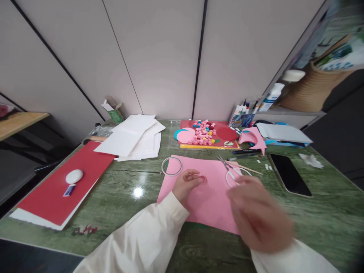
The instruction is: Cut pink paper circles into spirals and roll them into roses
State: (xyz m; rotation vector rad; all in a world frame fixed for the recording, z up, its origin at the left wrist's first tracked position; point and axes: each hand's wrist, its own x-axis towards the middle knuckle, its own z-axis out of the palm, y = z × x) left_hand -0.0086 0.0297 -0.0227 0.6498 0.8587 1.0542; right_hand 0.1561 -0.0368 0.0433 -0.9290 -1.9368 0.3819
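My left hand hovers over or rests on a pink sheet. Its thumb and fingers are closed on a small curled pink-red piece, too small to make out in detail. My right hand is smeared by motion at the sheet's right edge, so its fingers and anything in them cannot be read. Just beyond it lie white-handled scissors, blades pointing away to the left. A thin wooden stick is beside the scissors. At the sheet's upper left corner sits a roll of tape.
Behind the sheet is a clear folder with small pink paper shapes. White papers and a red sheet bearing a white oval object are left. A phone lies right; a pen box stands behind.
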